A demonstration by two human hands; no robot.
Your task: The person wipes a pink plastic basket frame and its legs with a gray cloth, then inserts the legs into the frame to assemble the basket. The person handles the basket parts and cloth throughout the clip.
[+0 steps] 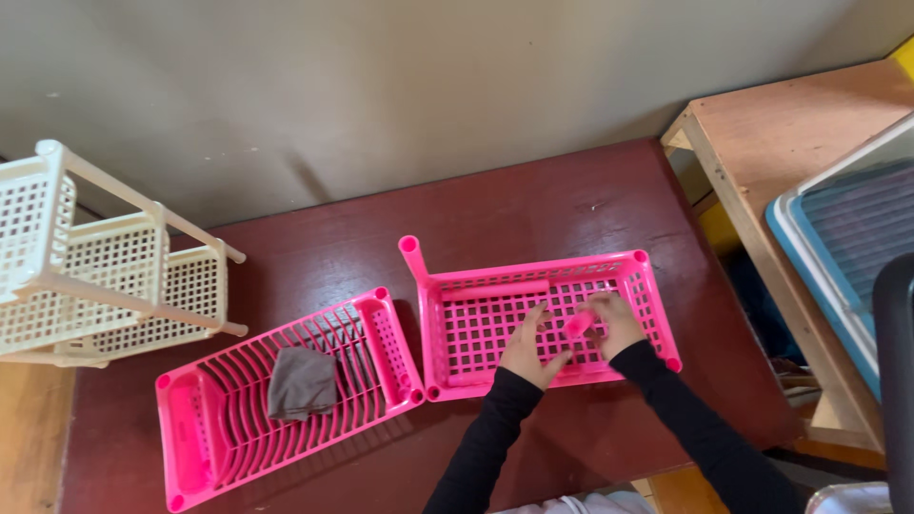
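A pink plastic basket (pixel 647 286) with a lattice floor lies on a dark red table (pixel 533 205). A pink tube post (pixel 412 255) stands at its back left corner. My right hand (pixel 617 322) is inside the basket, shut on a short pink tube (pixel 577 326). My left hand (pixel 529 348) also reaches into the basket, fingers spread, touching the tube's near end and the basket floor. Both arms wear black sleeves.
A second pink slatted tray (pixel 205 433) lies left of the basket with a grey cloth (pixel 302 383) on it. A cream lattice rack (pixel 95 271) lies on its side at far left. A wooden bench (pixel 762 143) with a blue-rimmed tray (pixel 809 257) stands at right.
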